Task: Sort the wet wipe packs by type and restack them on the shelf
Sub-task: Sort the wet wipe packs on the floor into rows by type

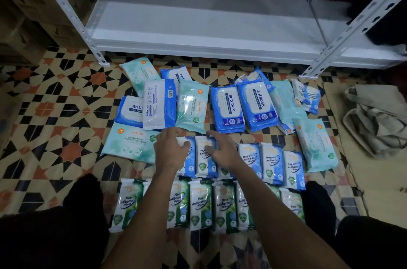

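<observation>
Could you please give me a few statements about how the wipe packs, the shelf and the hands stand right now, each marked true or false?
1. The white shelf already holds stacked packs. False: the part of its board in view holds no packs; all the packs in view lie on the patterned floor.
2. The green Pine packs form the row nearest the person. True.
3. Both hands are over the blue Fragrance Free packs. True: the left hand and the right hand reach into that row.
4. The antabax packs lie in the Pine row. False: they lie further away, near the shelf.
5. A cloth bag lies on the left. False: it lies on the right.
</observation>
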`<action>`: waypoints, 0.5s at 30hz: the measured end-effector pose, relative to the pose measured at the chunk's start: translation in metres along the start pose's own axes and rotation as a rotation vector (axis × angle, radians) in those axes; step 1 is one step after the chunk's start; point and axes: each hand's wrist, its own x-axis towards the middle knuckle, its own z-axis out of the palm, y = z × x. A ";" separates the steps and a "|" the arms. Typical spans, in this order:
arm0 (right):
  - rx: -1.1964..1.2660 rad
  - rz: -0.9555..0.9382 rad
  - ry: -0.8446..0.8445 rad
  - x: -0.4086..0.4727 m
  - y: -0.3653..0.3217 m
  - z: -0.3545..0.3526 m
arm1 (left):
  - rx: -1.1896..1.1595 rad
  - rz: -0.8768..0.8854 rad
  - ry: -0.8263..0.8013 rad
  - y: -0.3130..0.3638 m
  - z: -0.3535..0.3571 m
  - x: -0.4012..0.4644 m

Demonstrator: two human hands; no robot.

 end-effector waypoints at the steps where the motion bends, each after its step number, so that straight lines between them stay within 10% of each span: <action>1: -0.028 -0.017 0.028 0.000 0.001 0.003 | 0.035 0.040 -0.058 0.001 0.006 0.004; 15: -0.478 -0.123 0.381 -0.002 0.012 0.029 | 0.391 0.221 -0.413 -0.007 0.035 0.015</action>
